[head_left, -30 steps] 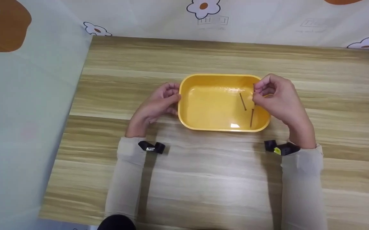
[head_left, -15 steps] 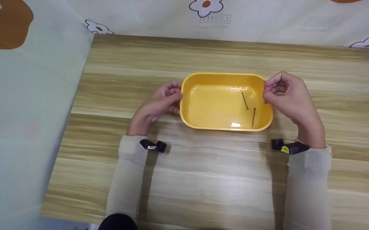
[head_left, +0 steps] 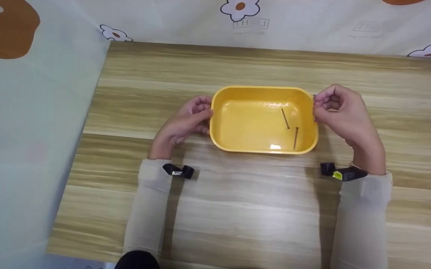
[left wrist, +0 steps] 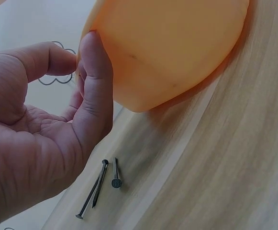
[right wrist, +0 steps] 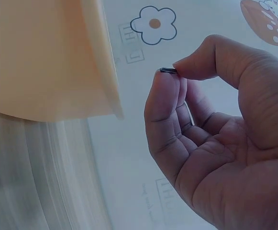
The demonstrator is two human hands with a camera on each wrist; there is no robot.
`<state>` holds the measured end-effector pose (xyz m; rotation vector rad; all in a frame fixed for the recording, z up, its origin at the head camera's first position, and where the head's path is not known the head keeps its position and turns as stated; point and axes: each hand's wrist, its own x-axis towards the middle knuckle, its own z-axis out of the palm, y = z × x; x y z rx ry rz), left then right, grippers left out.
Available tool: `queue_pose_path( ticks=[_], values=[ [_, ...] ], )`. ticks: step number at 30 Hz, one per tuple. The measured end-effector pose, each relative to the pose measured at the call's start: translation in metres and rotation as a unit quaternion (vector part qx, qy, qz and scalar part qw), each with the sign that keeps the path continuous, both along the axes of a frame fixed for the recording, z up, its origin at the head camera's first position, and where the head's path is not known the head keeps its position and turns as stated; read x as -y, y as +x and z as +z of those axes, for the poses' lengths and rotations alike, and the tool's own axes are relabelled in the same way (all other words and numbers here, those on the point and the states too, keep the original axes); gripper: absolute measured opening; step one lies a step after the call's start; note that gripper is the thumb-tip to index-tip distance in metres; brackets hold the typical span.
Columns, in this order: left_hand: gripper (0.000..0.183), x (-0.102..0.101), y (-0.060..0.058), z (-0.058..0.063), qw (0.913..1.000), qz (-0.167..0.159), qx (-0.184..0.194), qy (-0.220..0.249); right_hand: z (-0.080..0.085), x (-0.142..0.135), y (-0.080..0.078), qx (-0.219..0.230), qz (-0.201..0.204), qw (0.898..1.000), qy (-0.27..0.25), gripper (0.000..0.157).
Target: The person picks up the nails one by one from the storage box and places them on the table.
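A yellow plastic box (head_left: 249,125) stands on the table, with two dark nails, one tilted (head_left: 285,118) and one nearer the front (head_left: 295,138), lying in its right part. My left hand (head_left: 185,121) grips the box's left rim between thumb and fingers. Just outside the right rim, my right hand (head_left: 346,114) pinches another nail (right wrist: 168,70) between thumb and index fingertip; only a short bit of it shows in the right wrist view. Below my left hand, the left wrist view has several loose nails (left wrist: 116,178) on the tabletop, hidden from the head view.
The wood-grain table (head_left: 253,209) extends around the box on all sides. Behind it and to the left stand pale walls (head_left: 305,26) printed with flowers. A black rounded object (head_left: 137,259) shows at the bottom edge.
My right hand has moved right, from over the inside of the box to beyond its right rim, with the nail still pinched. The left hand has kept its grip on the box.
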<state>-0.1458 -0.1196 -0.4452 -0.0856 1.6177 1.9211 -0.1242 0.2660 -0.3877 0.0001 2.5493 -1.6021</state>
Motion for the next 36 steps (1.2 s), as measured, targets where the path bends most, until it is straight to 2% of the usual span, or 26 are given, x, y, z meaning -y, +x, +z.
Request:
queue_pose_path(
  ticks=[16,36],
  values=[
    [0.032,0.001,0.001,-0.002,0.9999,0.000,-0.007,0.010,-0.004,-0.004,-0.002,0.016,0.003,1.000,-0.013,0.015],
    [0.034,-0.001,-0.002,-0.002,0.9999,-0.001,-0.009,0.007,-0.011,-0.014,-0.006,0.010,-0.003,1.000,-0.001,0.016]
  ],
)
